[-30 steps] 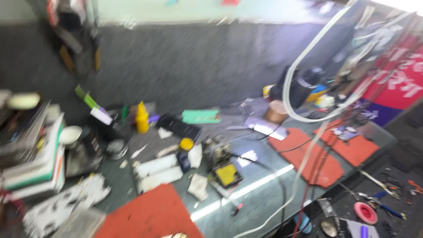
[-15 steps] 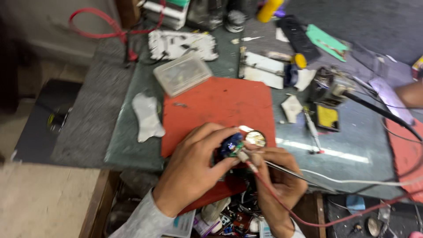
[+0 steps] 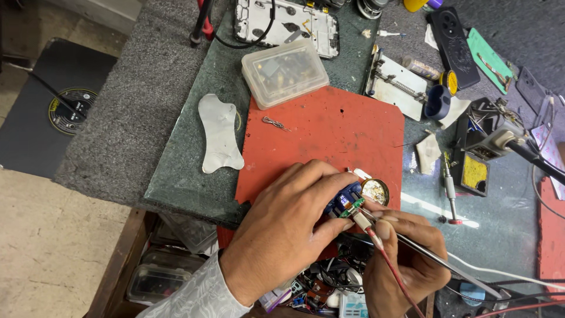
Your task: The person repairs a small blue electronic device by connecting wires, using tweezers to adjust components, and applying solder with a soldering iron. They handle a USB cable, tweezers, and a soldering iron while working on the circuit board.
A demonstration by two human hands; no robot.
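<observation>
My left hand (image 3: 282,227) grips a small blue device (image 3: 344,200) with a green circuit board exposed, over the near edge of a red work mat (image 3: 318,132). My right hand (image 3: 406,259) pinches a thin metal probe (image 3: 435,259) with a red wire (image 3: 391,268), its tip touching the board. A round brass-coloured part (image 3: 375,191) lies on the mat just beyond the device.
A clear plastic parts box (image 3: 285,72), a translucent plastic piece (image 3: 219,140) and a small wire clip (image 3: 275,123) lie on or near the mat. A metal jig (image 3: 397,85), black phone (image 3: 452,38) and screwdriver (image 3: 450,191) lie to the right. Open drawers (image 3: 159,277) sit below.
The view swung from the back of the bench down to my hands, then closed in. Both hands keep the same hold on the device and probe.
</observation>
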